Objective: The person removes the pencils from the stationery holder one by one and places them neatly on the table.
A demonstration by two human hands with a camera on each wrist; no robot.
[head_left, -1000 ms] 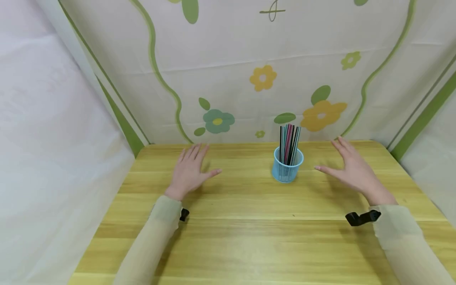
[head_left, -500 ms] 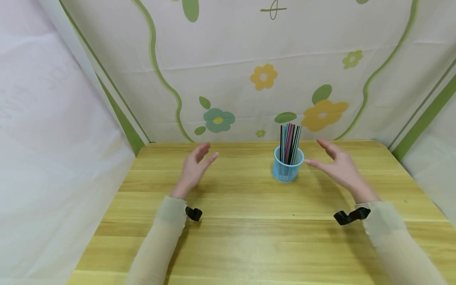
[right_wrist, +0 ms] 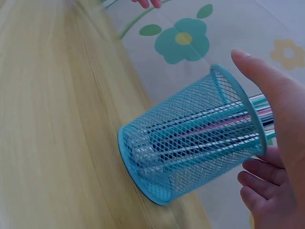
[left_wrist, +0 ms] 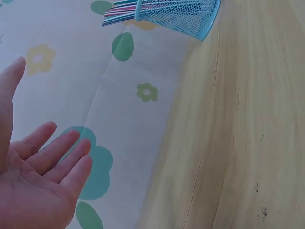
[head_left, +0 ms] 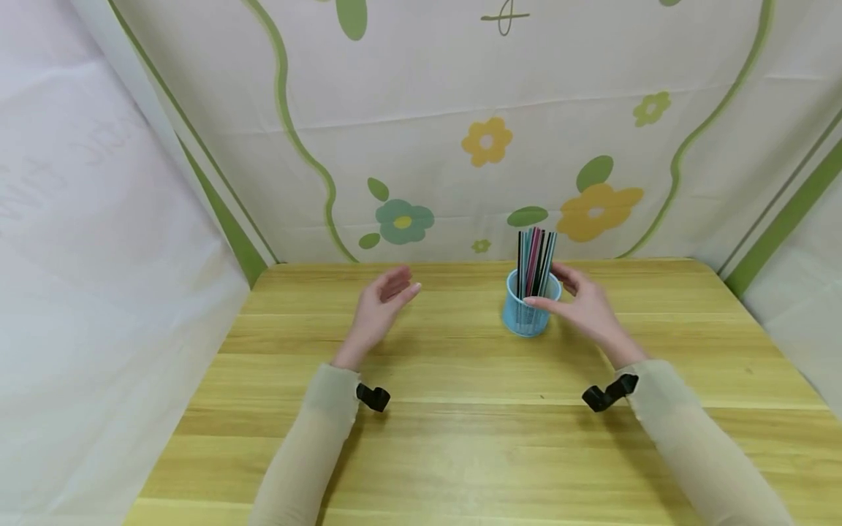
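Note:
A light blue mesh pen holder (head_left: 524, 319) stands upright on the wooden table, holding a bundle of thin straw-like sticks (head_left: 534, 252) in black, pink, pale blue and white. My right hand (head_left: 588, 307) is at the holder's right side, its thumb in front of the rim and its other fingers on the far side. In the right wrist view, the thumb (right_wrist: 262, 76) appears apart from the mesh holder; whether the lower fingers touch the rim I cannot tell. My left hand (head_left: 379, 310) hovers left of the holder, palm inward, fingers loosely bent, holding nothing.
The wooden table (head_left: 447, 453) ends at the back against a white cloth (head_left: 421, 88) printed with flowers and vines. Another white cloth (head_left: 85, 292) hangs at the left. Both wrists wear a black mount (head_left: 373, 397).
My right hand has moved left, from well beside the mesh pen holder to around its rim. The left hand has turned palm inward and shifted right. The holder has stayed in place.

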